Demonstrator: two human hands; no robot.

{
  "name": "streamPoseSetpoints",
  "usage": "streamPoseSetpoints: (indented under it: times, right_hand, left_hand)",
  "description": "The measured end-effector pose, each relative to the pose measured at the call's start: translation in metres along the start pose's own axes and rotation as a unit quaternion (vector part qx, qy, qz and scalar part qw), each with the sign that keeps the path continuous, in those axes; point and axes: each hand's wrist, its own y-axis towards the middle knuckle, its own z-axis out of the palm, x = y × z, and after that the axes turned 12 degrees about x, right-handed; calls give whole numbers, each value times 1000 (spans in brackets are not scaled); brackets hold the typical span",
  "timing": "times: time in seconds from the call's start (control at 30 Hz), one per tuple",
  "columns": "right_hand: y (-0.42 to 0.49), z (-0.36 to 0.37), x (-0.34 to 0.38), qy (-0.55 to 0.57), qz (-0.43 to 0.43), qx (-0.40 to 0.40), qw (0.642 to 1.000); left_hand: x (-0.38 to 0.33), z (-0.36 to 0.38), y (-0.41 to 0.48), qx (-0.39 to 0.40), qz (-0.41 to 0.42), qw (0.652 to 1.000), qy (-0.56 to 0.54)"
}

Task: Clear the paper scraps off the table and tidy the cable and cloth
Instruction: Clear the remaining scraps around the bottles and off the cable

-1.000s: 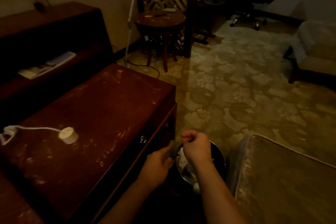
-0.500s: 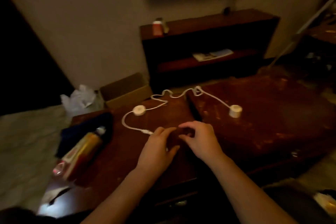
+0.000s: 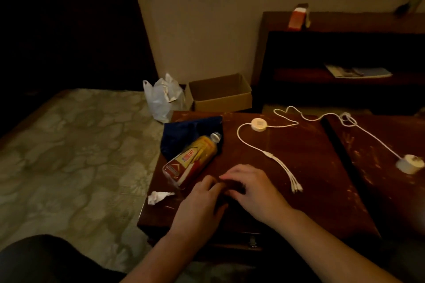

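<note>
Hands beside the bottle (image 3: 192, 163)
Left hand (image 3: 200, 204), right hand (image 3: 254, 190) curled fingertip-to-fingertip, contents untellable; pinch low on the worktop (image 3: 322, 179).

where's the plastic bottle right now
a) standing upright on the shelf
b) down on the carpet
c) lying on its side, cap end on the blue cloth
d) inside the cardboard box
c: the bottle lies on its side on the table, with its cap end over the blue cloth.
</note>
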Motion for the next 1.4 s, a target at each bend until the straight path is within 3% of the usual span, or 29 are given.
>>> streamPoseSetpoints:
  times: [0.27,0.43,0.63,0.7,0.8,1.1,1.17,1.27,1.4]
  right_hand:
    - [25,29,29,-9,-54,6,998]
    - [31,36,29,-2,-47,-9,999]
    - [32,34,30,12,-44,-27,999]
    - [32,32,29,21,-45,-33,998]
    - [31,30,27,21,-40,-32,998]
    - [12,10,16,40,-31,-59,997]
    - [-1,0,12,69,-43,-37,996]
    - [-26,-22,2,92,-58,13,994]
    - [-87,-68,-37,106,24,-68,992]
  left_hand:
    - [28,-26,-24,-8,-48,999,-5]
    - [34,-36,-25,47,-99,994,16]
    - [64,-83,-28,89,-274,958,-7]
    - [78,-88,-31,77,-310,948,-4]
    - [83,-81,-28,131,-344,930,1]
    - [62,-82,-22,193,-284,939,-10]
    - [31,-88,-19,210,-227,950,-49]
    - [-31,-78,6,208,-122,971,-12]
    - [-112,-32,64,129,-11,991,-10]
